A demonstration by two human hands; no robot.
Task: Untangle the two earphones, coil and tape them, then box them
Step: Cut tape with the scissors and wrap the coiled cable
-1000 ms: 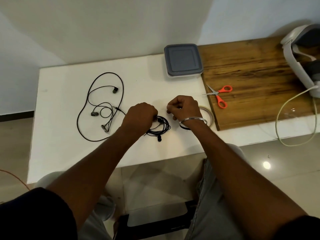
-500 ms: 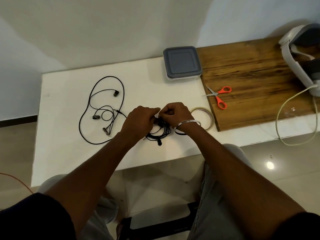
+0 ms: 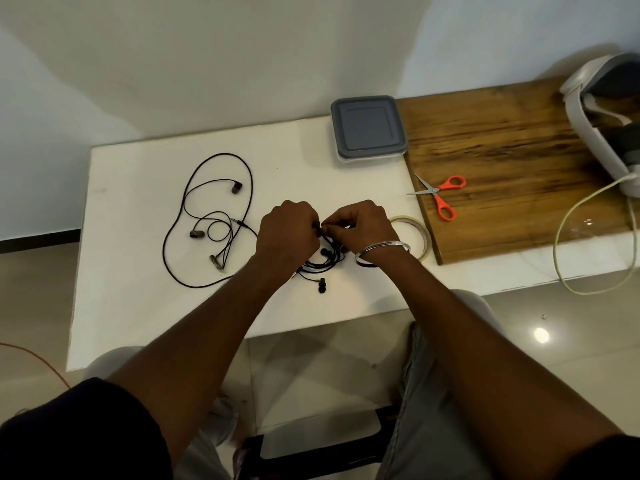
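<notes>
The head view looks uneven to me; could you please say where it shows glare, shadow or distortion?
Head view: one round glare spot on the glossy floor at right. Head view: broad soft shadows band the wall, while the white table is evenly lit. Head view: wide-angle stretch makes the forearms loom and the table's edges slant; no evident motion blur on the coiled earphone.

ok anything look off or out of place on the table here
Nothing spilled or damaged. The scissors lie open, blade tips poking off the wooden board over the white table, and a pale cable loops off the table's front edge.
</notes>
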